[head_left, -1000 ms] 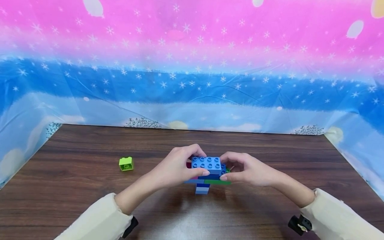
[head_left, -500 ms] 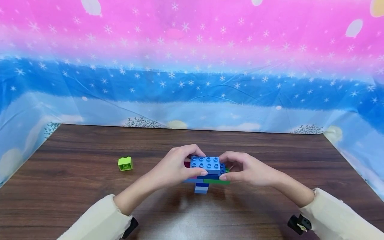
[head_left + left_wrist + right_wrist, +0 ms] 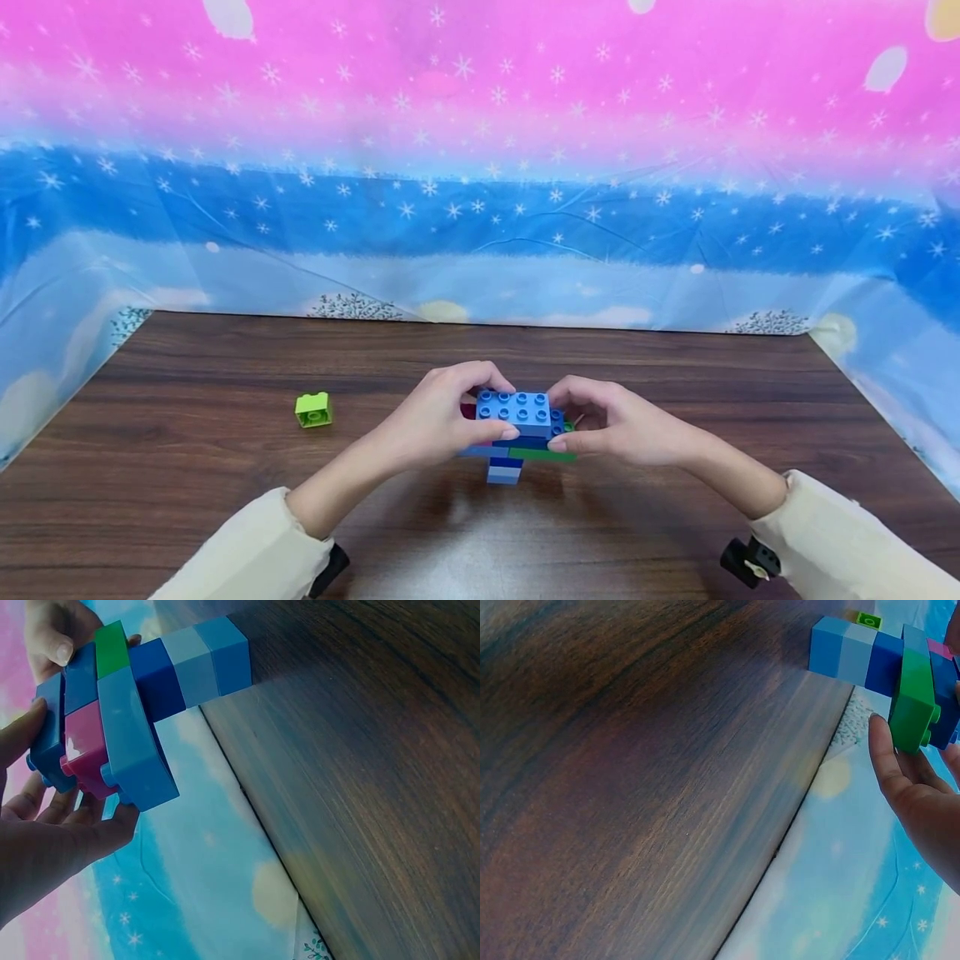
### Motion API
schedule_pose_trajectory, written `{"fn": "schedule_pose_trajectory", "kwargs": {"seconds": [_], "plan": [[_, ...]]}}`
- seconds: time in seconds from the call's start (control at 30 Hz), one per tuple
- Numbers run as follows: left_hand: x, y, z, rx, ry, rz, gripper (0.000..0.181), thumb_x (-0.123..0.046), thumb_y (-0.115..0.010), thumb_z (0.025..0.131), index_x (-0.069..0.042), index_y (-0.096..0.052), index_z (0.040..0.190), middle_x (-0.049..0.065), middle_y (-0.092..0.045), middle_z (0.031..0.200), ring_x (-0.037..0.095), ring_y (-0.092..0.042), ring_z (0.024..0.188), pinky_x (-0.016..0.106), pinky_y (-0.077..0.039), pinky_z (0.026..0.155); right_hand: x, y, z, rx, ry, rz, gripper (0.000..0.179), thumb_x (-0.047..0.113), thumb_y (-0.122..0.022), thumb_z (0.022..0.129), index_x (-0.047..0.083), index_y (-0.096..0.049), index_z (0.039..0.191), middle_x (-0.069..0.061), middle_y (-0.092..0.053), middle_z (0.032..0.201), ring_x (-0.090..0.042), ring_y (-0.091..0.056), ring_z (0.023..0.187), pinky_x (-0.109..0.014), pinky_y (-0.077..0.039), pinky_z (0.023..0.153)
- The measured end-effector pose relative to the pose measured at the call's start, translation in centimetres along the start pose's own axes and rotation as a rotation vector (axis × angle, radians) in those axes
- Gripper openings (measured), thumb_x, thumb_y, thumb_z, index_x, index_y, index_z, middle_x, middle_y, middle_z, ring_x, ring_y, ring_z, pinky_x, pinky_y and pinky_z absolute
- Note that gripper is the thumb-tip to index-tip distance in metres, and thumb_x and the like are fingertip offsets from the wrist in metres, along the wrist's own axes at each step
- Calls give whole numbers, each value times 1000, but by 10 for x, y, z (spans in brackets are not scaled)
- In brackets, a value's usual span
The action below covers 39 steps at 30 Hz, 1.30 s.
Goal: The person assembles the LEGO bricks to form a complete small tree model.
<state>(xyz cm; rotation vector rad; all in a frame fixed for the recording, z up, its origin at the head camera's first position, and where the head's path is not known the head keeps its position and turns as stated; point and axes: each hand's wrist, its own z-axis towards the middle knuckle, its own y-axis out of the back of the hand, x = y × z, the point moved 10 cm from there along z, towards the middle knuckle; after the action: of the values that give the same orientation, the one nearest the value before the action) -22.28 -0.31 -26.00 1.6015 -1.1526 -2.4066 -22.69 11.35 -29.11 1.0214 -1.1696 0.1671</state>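
A toy brick structure stands on the table, between both hands in the head view. My left hand (image 3: 442,417) pinches the light blue eight-stud brick (image 3: 513,410) on top, thumb in front and fingers behind. Beneath it, a dark blue brick (image 3: 80,675) sits beside a pink brick (image 3: 86,742). My right hand (image 3: 622,425) grips the right side, its thumb at the dark blue brick's front. Lower down, a green brick (image 3: 913,697) meets another light blue brick (image 3: 135,735). A narrow column of a dark blue brick (image 3: 157,679), a pale blue brick (image 3: 193,667) and a blue brick (image 3: 227,656) carries them.
A loose lime green brick (image 3: 313,409) lies to the left on the brown wooden table (image 3: 187,467). Behind the table hangs a pink and blue snowflake cloth (image 3: 480,208), which also lines both sides.
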Motion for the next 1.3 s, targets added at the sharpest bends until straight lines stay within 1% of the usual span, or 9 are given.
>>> {"fn": "schedule_pose_trajectory", "kwargs": {"seconds": [0.27,0.47,0.6,0.67,0.83,0.93,1.13,1.3], "plan": [[3,-3,-2,14,-3,-15,28,-23,-67,84,-8,-59,106,4,-61,101,21,-59,93,31,-50,77,-3,-1,-1,-4,-45,10,30,19,-64,87,12,-52,113,-3,-59,100,-21,-57,91,-33,-50,76],[8,-2,-4,52,34,-49,31,-25,-61,89,-11,-58,116,3,-60,104,18,-59,93,33,-50,79,-4,0,-2,-7,-51,22,31,18,-65,86,12,-52,114,-2,-60,102,-21,-57,92,-33,-50,77],[8,-1,-6,70,24,-29,34,-26,-58,90,-12,-56,121,5,-59,110,20,-57,97,35,-48,82,-4,1,-1,-12,-51,9,31,19,-64,86,12,-53,114,-1,-60,102,-20,-57,93,-32,-50,78],[9,0,-6,70,27,-20,35,-26,-58,90,-11,-55,122,6,-59,111,21,-57,98,36,-48,83,-4,1,-1,-14,-54,7,31,19,-64,86,12,-53,115,-1,-60,102,-20,-57,93,-32,-50,79],[12,1,-7,62,62,-35,34,-27,-61,89,-9,-56,116,7,-60,103,22,-59,96,36,-49,81,-4,1,-1,-10,-56,12,31,18,-64,87,12,-53,115,-2,-60,103,-21,-57,93,-32,-50,78],[13,1,-7,59,63,-40,31,-27,-62,88,-8,-57,112,5,-60,100,21,-58,94,35,-49,80,-3,1,-1,-8,-52,13,31,18,-64,87,12,-53,115,-2,-59,103,-21,-57,93,-33,-50,78],[12,1,-7,52,48,-29,30,-26,-64,87,-9,-58,111,3,-60,98,18,-55,92,34,-48,80,-3,1,-1,-7,-46,14,31,18,-64,87,12,-53,115,-2,-59,102,-21,-57,93,-33,-50,78],[15,1,-7,46,77,-44,30,-26,-64,86,-12,-58,112,1,-61,99,18,-56,92,34,-48,79,-3,1,-1,-9,-46,14,31,18,-64,87,13,-52,115,-2,-59,102,-21,-57,92,-33,-50,78]]}}
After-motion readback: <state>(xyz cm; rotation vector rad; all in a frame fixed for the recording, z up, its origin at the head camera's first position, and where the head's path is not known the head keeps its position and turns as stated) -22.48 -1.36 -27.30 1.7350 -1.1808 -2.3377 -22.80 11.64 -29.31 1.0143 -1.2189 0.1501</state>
